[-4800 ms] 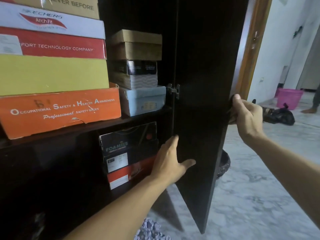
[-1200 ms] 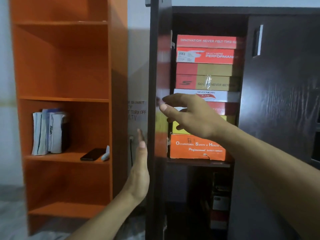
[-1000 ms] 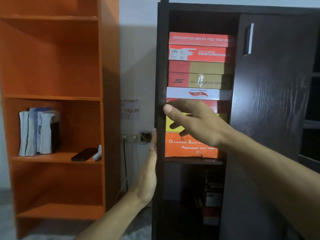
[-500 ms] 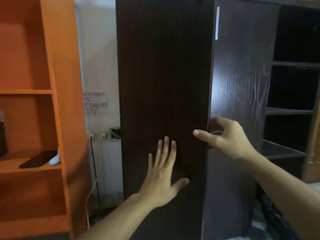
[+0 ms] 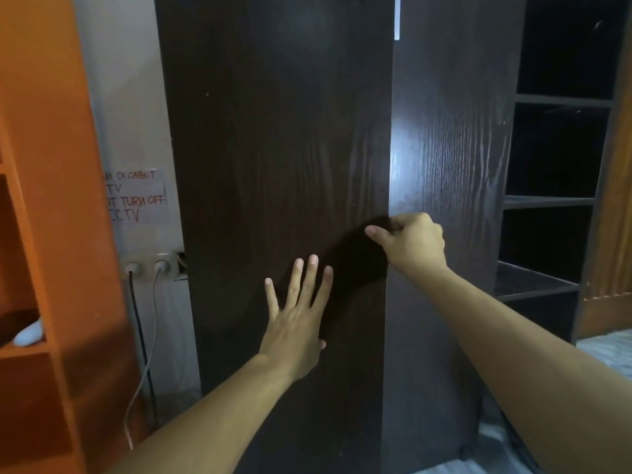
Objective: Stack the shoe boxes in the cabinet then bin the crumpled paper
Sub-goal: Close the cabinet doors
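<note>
Your left hand (image 5: 297, 323) lies flat with fingers spread on the dark left cabinet door (image 5: 280, 165). Your right hand (image 5: 412, 242) curls its fingers round that door's right edge. No shoe boxes or paper show.

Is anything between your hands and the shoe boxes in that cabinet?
Yes. The dark left door covers the cabinet front, so no boxes show. The left hand lies flat on it, and the right hand curls at its edge beside the right door.
</note>
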